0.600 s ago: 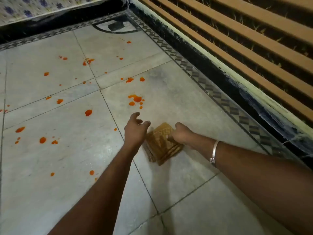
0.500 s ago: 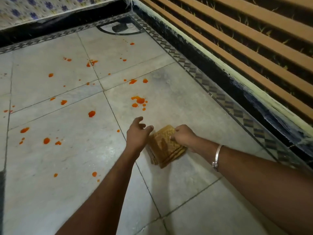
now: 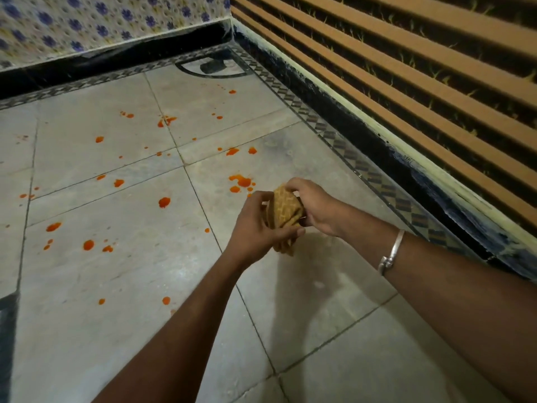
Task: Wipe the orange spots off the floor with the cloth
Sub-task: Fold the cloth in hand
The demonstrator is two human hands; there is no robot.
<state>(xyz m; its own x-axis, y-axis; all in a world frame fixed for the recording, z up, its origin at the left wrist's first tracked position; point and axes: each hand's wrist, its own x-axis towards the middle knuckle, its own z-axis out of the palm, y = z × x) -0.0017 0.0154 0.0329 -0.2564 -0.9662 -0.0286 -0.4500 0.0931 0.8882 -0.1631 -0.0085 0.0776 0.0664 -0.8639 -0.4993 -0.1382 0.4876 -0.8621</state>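
Left hand (image 3: 255, 225) and right hand (image 3: 316, 207) grip cloth (image 3: 286, 210); orange spots (image 3: 240, 181) dot floor (image 3: 145, 271).

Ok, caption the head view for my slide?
Left hand and right hand hold the folded cloth above the floor, orange spots not yet wiped.

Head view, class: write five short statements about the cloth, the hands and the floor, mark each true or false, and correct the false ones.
1. The left hand and the right hand both grip the cloth. True.
2. Orange spots dot the floor. True.
3. The cloth lies spread flat on the floor. False: it is bunched between the hands, seemingly lifted off the tiles.
4. The silver bangle is on the left wrist. False: it is on the right wrist.
5. The wall on the right has brown horizontal stripes. True.
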